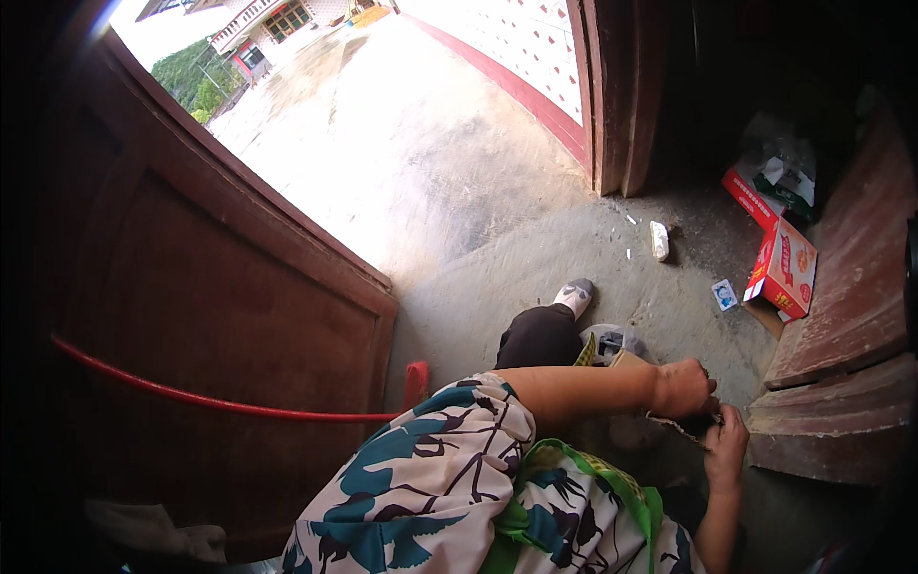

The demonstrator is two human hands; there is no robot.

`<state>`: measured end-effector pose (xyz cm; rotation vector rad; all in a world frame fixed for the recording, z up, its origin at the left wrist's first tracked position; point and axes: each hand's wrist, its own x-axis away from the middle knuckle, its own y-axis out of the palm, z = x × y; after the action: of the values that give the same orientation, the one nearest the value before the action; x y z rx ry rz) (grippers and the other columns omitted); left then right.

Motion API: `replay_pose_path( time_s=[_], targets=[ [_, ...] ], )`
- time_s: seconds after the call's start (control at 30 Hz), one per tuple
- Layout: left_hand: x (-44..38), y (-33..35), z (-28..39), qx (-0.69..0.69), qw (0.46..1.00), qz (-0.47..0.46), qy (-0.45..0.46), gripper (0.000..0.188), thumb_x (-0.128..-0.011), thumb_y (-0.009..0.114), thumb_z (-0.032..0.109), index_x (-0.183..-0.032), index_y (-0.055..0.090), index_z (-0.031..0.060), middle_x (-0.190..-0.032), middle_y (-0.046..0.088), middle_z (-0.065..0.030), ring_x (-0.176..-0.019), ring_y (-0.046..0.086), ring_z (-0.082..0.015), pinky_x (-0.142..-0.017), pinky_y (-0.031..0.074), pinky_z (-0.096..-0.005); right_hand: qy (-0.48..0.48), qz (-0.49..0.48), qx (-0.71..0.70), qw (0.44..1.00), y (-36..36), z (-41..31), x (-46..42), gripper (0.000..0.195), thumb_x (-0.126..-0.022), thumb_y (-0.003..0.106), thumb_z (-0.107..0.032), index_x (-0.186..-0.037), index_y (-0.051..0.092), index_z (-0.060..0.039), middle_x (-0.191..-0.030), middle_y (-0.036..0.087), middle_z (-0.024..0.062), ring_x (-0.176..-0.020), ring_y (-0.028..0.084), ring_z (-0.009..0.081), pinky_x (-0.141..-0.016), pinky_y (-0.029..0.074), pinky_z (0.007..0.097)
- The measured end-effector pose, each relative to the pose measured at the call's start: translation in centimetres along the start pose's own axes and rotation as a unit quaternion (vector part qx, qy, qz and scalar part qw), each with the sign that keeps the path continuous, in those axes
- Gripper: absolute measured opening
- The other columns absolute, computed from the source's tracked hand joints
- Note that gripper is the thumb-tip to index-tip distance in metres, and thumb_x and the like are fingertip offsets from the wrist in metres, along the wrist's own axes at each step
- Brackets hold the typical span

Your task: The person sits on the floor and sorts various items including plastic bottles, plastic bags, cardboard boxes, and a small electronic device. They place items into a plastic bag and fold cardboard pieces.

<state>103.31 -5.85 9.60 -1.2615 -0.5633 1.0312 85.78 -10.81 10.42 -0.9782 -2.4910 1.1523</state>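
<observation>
My left hand (pixel 683 388) is curled with its knuckles turned up, at the end of a bare forearm crossing from the left. Close below it, my right hand (pixel 726 446) pinches a thin, rough-edged brown piece (pixel 680 428), possibly torn cardboard. This piece runs from under my left wrist to my right fingers. Both hands meet at its end, though my left fingertips are hidden. Beyond my left forearm, a flat tan piece (pixel 628 359) like cardboard shows beside a clear plastic bag (pixel 614 339) with dark contents.
A red-and-white printed carton (pixel 783 269) lies against worn brown wood (pixel 846 287). Nearby are a small printed card (pixel 724 295) and a white block (pixel 659 241). A brown door (pixel 258 287) stands at left, with a red curved bar (pixel 237 407) before it. My foot (pixel 575 295) rests on concrete.
</observation>
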Motion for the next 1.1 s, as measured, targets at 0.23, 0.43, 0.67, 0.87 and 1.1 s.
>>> replay_pose_path(
  time_s=[0.23,0.43,0.67,0.87,1.1],
  targets=[
    [0.1,-0.3,0.4,-0.046,0.998,0.041,0.010,0.013,-0.070,0.050,0.022,-0.072,0.056,0.0104,-0.073,0.055,-0.0048,-0.068,0.055,-0.0220,-0.063,0.042,-0.0342,-0.026,0.011,-0.006,1.000,0.0,-1.3,0.3,0.019,-0.069,0.047,0.000,-0.087,0.050,0.0050,-0.090,0.052,0.0208,-0.081,0.051,0.0363,-0.071,0.041,0.0380],
    [0.8,-1.5,-0.2,-0.078,0.992,0.033,0.092,0.010,-0.067,0.051,0.021,-0.068,0.055,0.0119,-0.068,0.054,-0.0025,-0.069,0.054,-0.0209,-0.067,0.039,-0.0342,-0.066,-0.028,-0.067,0.995,-0.9,-1.9,-0.3,0.018,-0.069,0.048,0.000,-0.085,0.054,0.0061,-0.083,0.056,0.0197,-0.077,0.055,0.0344,-0.070,0.043,0.0348],
    [1.4,0.0,-0.3,-0.042,0.990,-0.017,0.134,0.011,-0.067,0.052,0.021,-0.066,0.054,0.0104,-0.065,0.055,-0.0051,-0.062,0.055,-0.0239,-0.061,0.041,-0.0348,-0.032,-0.166,-0.096,0.981,-1.8,-2.1,-0.2,0.012,-0.069,0.049,-0.001,-0.079,0.055,0.0046,-0.081,0.057,0.0187,-0.076,0.054,0.0352,-0.067,0.043,0.0342],
    [1.8,0.1,-1.2,0.011,0.998,-0.032,0.054,0.015,-0.067,0.053,0.023,-0.067,0.056,0.0088,-0.066,0.056,-0.0087,-0.063,0.056,-0.0272,-0.055,0.044,-0.0380,-0.090,-0.013,0.073,0.993,0.8,-2.9,0.9,0.008,-0.076,0.047,-0.006,-0.080,0.050,0.0009,-0.079,0.052,0.0178,-0.070,0.051,0.0367,-0.061,0.042,0.0423],
    [1.1,0.5,-0.9,-0.030,0.999,-0.021,0.009,0.014,-0.066,0.053,0.024,-0.064,0.057,0.0103,-0.071,0.056,-0.0063,-0.066,0.057,-0.0234,-0.062,0.043,-0.0353,-0.047,-0.015,0.155,0.987,2.2,-1.8,0.7,0.008,-0.076,0.045,-0.007,-0.070,0.045,-0.0021,-0.065,0.050,0.0177,-0.063,0.051,0.0368,-0.056,0.041,0.0438]
  ],
)
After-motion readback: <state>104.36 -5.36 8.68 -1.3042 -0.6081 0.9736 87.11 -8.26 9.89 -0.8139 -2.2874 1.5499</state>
